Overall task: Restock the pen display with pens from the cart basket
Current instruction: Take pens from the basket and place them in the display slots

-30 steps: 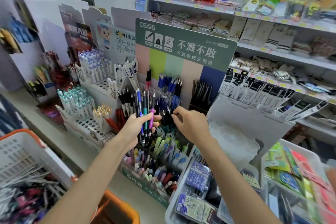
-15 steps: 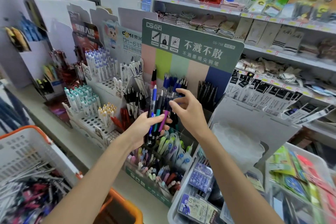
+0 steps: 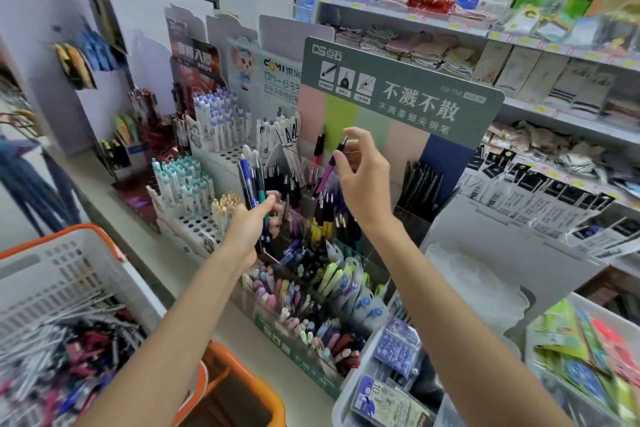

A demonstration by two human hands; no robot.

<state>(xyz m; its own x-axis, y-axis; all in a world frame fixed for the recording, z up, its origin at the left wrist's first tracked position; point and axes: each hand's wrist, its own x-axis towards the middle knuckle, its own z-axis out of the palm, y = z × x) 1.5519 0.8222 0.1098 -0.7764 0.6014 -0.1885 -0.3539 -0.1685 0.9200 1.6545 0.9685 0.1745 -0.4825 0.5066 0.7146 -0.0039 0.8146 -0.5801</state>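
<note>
Our left hand (image 3: pixel 254 224) grips a bundle of pens (image 3: pixel 250 180) upright. At one o'clock, our right hand (image 3: pixel 363 180) fingers (image 3: pixel 350 131) pinch a purple pen (image 3: pixel 326 176) before the pen display (image 3: pixel 398 90). The cart basket (image 3: pixel 79 253) sits at eight o'clock, holding more pens.

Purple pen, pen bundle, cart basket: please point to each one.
purple pen (image 3: pixel 325 178): head view, on its purple barrel.
pen bundle (image 3: pixel 246 182): head view, on a blue barrel.
cart basket (image 3: pixel 55 274): head view, on its white wall.
</note>
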